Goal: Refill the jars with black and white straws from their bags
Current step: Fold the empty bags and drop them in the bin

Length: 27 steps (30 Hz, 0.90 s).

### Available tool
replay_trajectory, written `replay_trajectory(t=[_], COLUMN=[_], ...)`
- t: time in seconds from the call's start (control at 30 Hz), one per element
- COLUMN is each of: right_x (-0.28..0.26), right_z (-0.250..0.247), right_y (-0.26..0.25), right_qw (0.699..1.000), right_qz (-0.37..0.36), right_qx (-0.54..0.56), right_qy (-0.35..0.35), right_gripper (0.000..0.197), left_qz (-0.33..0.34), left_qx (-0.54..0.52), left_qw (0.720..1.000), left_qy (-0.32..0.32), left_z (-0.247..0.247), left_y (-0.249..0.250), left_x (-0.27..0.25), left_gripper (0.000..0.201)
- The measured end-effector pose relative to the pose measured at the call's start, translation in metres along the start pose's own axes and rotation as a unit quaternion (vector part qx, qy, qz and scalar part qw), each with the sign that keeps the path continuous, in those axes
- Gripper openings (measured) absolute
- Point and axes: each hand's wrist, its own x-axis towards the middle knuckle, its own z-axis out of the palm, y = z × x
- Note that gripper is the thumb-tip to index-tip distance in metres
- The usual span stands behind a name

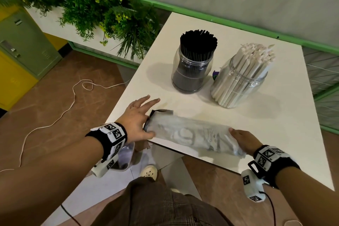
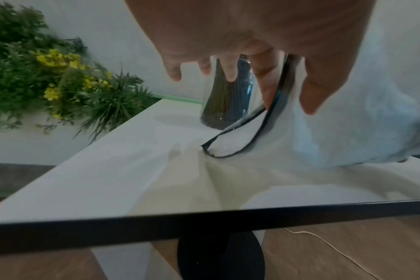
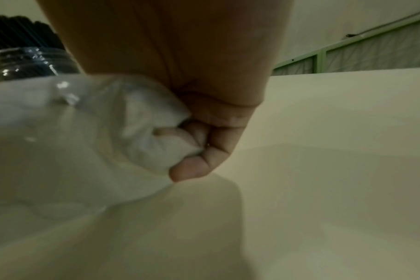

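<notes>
A translucent plastic bag (image 1: 192, 137) lies flat along the front edge of the white table (image 1: 284, 134). My left hand (image 1: 145, 121) is at its left end, where the black-rimmed mouth (image 2: 240, 147) gapes; index finger and thumb pinch that rim while the other fingers stay spread. My right hand (image 1: 238, 135) grips the bag's bunched right end (image 3: 151, 132) with curled fingers. Behind the bag stand two clear jars: the left jar (image 1: 192, 68) is packed with black straws, the right jar (image 1: 240, 79) with white straws. I cannot make out any straws inside the bag.
Green plants (image 1: 100, 5) fill a planter left of the table. A pale cable (image 1: 55, 115) trails over the brown floor beside green and yellow lockers (image 1: 22, 51). A green-framed railing (image 1: 321, 71) runs behind and to the right. A white container (image 1: 126, 158) sits under the table's corner.
</notes>
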Motion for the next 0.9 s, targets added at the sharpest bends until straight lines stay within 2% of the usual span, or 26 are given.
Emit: replay_trajectory(t=[0.1,0.2,0.27,0.3,0.33,0.37,0.4,0.43,0.47,0.5,0.57,0.63,0.67,0.7,0.77,0.8,0.87,0.9], right_x=[-0.002,-0.002,0.0,0.001,0.003,0.004,0.005,0.006,0.007,0.007,0.007,0.002,-0.005,-0.013,-0.027,-0.033,-0.033,-0.029], right_z=[0.005,0.008,0.008,0.007,0.005,0.002,0.0,-0.003,-0.005,-0.006,-0.009,-0.01,-0.011,-0.009,0.001,0.011,0.038,0.05], right_y=[0.006,0.008,0.009,0.011,0.013,0.016,0.017,0.017,0.016,0.013,0.003,-0.011,-0.017,-0.022,-0.03,-0.035,-0.04,-0.045], right_qw=[0.998,0.997,0.996,0.995,0.994,0.992,0.989,0.987,0.984,0.981,0.967,0.932,0.911,0.897,0.88,0.873,0.855,0.853], right_qz=[-0.042,-0.055,-0.049,-0.045,-0.042,-0.037,-0.032,-0.027,-0.025,-0.021,-0.01,-0.021,-0.047,-0.093,-0.241,-0.313,-0.397,-0.399], right_qx=[-0.003,0.021,0.034,0.034,0.03,0.028,0.034,0.048,0.067,0.09,0.151,0.257,0.293,0.279,0.123,0.009,-0.194,-0.262], right_qy=[0.041,0.05,0.064,0.078,0.099,0.12,0.14,0.153,0.16,0.168,0.205,0.256,0.287,0.33,0.391,0.373,0.271,0.213], right_gripper=[0.046,0.041,0.04,0.039,0.038,0.038,0.04,0.041,0.042,0.041,0.035,0.035,0.039,0.042,0.049,0.055,0.07,0.08], left_qz=[0.069,0.145,0.191,0.199,0.186,0.149,0.077,-0.029,-0.132,-0.207,-0.288,-0.364,-0.401,-0.432,-0.465,-0.467,-0.467,-0.463], left_qx=[0.125,0.257,0.247,0.214,0.175,0.14,0.083,0.013,-0.049,-0.097,-0.152,-0.191,-0.218,-0.247,-0.274,-0.278,-0.274,-0.26], left_qw=[0.986,0.938,0.928,0.938,0.957,0.976,0.993,0.999,0.989,0.972,0.944,0.911,0.89,0.867,0.842,0.839,0.841,0.847], left_qy=[-0.091,-0.182,-0.201,-0.185,-0.134,-0.068,-0.016,-0.012,-0.036,-0.055,-0.06,-0.036,-0.022,-0.012,0.006,0.013,0.013,0.006], left_z=[-0.011,-0.01,-0.01,-0.011,-0.011,-0.011,-0.013,-0.015,-0.014,-0.01,0.001,0.011,0.016,0.02,0.022,0.023,0.02,0.017], left_y=[0.005,0.018,0.024,0.024,0.022,0.017,0.009,0.002,-0.003,-0.007,-0.008,-0.008,-0.009,-0.012,-0.016,-0.017,-0.015,-0.012], left_x=[0.011,0.017,0.018,0.018,0.017,0.017,0.016,0.014,0.01,0.007,0.003,0.0,0.0,0.0,0.0,0.0,0.001,0.002], left_gripper=[0.052,0.039,0.026,0.023,0.024,0.031,0.041,0.051,0.056,0.056,0.045,0.04,0.04,0.04,0.036,0.034,0.035,0.033])
